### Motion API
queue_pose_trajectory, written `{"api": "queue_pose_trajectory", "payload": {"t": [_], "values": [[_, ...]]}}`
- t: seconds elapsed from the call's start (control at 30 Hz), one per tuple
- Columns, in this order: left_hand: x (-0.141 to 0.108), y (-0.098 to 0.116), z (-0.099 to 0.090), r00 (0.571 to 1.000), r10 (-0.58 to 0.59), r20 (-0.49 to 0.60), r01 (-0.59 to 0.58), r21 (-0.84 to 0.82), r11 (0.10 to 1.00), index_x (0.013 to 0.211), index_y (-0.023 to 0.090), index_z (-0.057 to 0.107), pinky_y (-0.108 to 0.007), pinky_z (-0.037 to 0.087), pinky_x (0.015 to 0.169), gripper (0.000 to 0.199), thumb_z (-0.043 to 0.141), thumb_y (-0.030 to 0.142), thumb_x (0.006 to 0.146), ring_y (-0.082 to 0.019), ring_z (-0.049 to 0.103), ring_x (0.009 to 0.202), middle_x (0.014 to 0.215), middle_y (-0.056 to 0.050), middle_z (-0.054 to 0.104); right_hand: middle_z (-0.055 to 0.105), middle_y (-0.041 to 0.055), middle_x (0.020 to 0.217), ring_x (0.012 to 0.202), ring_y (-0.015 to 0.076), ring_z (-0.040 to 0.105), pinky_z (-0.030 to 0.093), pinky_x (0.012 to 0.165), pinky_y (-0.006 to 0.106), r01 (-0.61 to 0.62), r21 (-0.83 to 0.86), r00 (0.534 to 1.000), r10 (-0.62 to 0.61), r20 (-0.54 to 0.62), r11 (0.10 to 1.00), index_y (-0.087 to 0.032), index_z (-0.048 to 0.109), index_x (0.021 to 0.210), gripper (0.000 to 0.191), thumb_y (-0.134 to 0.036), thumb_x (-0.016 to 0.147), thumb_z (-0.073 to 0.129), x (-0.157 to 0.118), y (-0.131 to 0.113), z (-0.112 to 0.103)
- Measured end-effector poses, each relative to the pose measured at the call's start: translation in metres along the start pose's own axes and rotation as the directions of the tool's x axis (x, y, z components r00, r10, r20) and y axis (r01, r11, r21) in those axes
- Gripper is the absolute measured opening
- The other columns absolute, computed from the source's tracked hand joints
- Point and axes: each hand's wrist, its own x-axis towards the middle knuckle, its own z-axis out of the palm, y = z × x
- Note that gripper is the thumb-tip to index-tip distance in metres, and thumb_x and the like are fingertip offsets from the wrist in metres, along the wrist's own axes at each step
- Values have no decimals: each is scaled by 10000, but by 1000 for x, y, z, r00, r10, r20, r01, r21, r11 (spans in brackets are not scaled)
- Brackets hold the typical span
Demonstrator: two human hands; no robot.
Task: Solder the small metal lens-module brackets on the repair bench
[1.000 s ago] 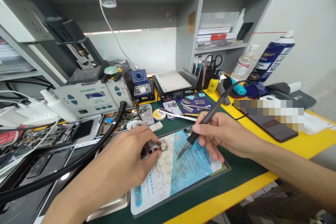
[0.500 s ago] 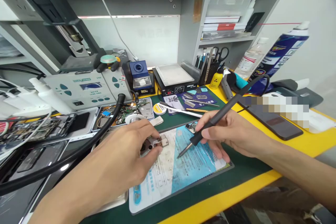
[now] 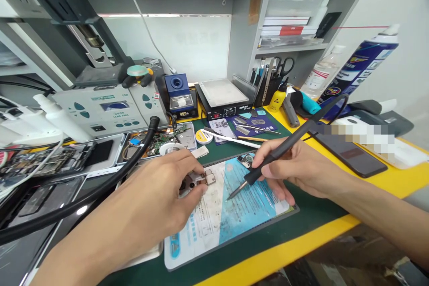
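Note:
My right hand (image 3: 284,167) is closed around a black soldering iron (image 3: 281,147). Its metal tip points down and left, just over the blue part of a printed work mat (image 3: 211,228). At the mat's left side, my left hand (image 3: 167,192) pinches a small camera module (image 3: 192,184) between thumb and fingers. A flat connector end (image 3: 210,178) of this part sticks out to the right; the rest is partly covered by my fingers. Another small module (image 3: 246,161) lies on the mat behind the iron, close to my right fingertips.
A hot air station (image 3: 110,109) with a black hose (image 3: 147,143) stands at the left. A tray of circuit boards (image 3: 184,136), a round yellow-white tin (image 3: 203,136) and a heating plate (image 3: 223,94) sit behind the mat. A phone (image 3: 351,152) lies at the right.
The view has shifted slightly. Both hands keep their hold on the camera module and the soldering iron, with almost no movement over the mat.

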Motion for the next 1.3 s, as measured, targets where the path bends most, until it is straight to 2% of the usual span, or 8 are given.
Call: {"api": "queue_pose_trajectory", "payload": {"t": [0.37, 1.3], "values": [[0, 1, -1, 1000, -15, 24, 15, 7, 1000, 1015, 328, 690, -370, 456, 766, 176, 564, 449, 989, -207, 663, 903, 1021, 21, 710, 669, 19, 430, 300, 131, 573, 504, 311, 171, 2, -3, 1000, -2, -20, 1000, -149, 761, 797, 100, -137, 700, 785, 0, -3, 2], [1, 1, -3, 1000, -9, -4, 9, 15, 1000, 986, 323, 710, -364, 468, 787, 173, 575, 430, 971, -215, 683, 917, 1018, 25, 733, 674, 20, 437, 300, 129, 572, 512, 322, 176, -7, -24, 1000, 7, -6, 1000, -146, 761, 818, 114, -150, 707, 790, 0, -3, 1]]}}
